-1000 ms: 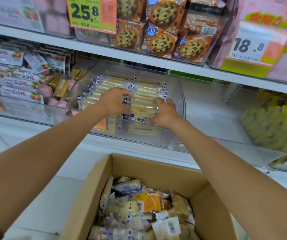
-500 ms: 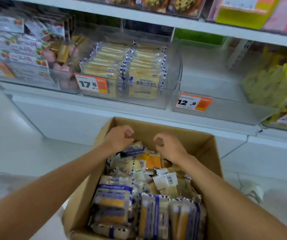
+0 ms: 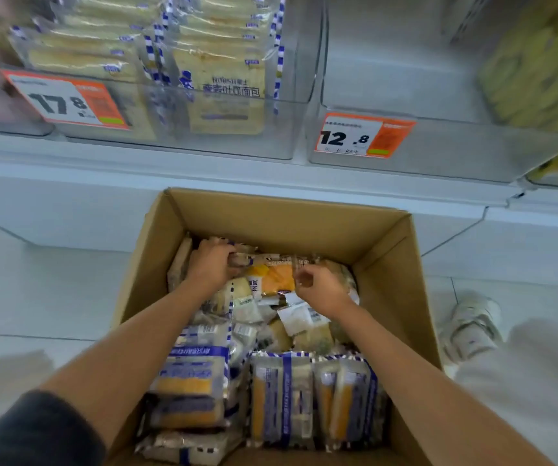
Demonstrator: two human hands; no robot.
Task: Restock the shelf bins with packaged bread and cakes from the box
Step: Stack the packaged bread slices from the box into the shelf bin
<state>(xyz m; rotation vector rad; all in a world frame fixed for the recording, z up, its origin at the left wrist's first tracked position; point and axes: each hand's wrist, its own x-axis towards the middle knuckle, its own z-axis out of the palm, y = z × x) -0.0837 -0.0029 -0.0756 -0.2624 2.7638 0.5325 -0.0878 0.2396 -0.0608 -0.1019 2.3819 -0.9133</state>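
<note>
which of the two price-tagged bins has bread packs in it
The left bin, tagged 17.8: blue-trimmed bread packs fill it, while the 12.8 bin beside it shows none.

You had bright, even, cool light from overhead, with no hard shadows. Motion blur smeared the top of your view: the bread packs (image 3: 224, 79) in the clear bin (image 3: 183, 142) and the yellow bags (image 3: 540, 68) at the right were soft. The packets (image 3: 281, 398) in the box (image 3: 271, 210) were sharper. The wide lens bowed the shelf edge (image 3: 203, 169), and pale glare sat on the bin's front.
</note>
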